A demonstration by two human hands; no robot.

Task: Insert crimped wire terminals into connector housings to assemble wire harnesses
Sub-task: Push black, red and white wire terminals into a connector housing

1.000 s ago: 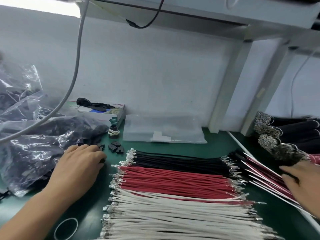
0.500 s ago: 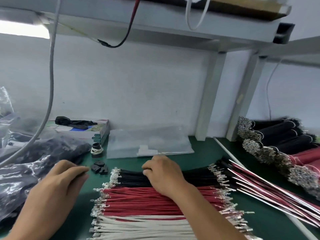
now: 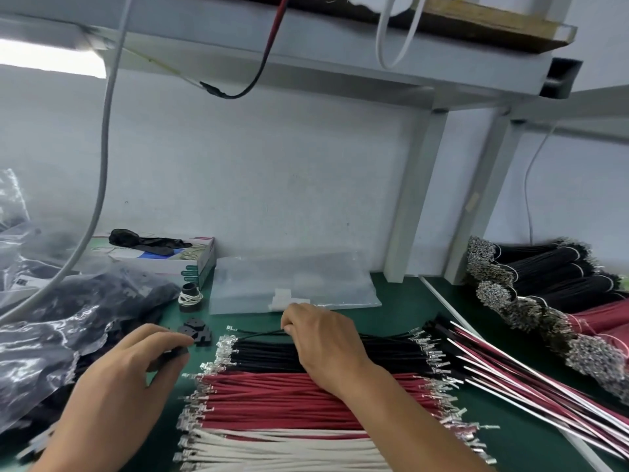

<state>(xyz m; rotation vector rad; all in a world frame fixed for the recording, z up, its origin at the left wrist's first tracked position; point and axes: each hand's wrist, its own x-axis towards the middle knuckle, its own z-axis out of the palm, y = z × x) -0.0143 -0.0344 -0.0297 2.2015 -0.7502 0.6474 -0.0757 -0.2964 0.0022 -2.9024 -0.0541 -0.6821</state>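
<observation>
Wires lie in three flat rows on the green mat (image 3: 401, 303): black wires (image 3: 384, 349) farthest from the camera, red wires (image 3: 289, 396) next, white wires (image 3: 272, 451) nearest, all with crimped metal terminals at both ends. Everything below is placed relative to the black row.

Left of it: big clear bag of black parts (image 3: 68, 321), crumpled, reaching the frame edge. Right of it: loose harness wires (image 3: 531, 379) fanned diagonally, then bundled wires (image 3: 544, 284) stacked beyond those. Behind it: flat clear plastic bag (image 3: 292, 281), with a small box (image 3: 177, 260) further left.

Right hand (image 3: 323, 338) sits on top of the row, fingers curled, thumb and forefinger pinching a single black wire (image 3: 255, 332) lifted off the row's far edge; its terminal points left.

Left hand (image 3: 136, 369) just left of the row, fingertips pressed together on a small black connector housing (image 3: 173, 355).

Loose black housings (image 3: 195, 330) lie on the mat between the left hand and the row's far-left corner.
</observation>
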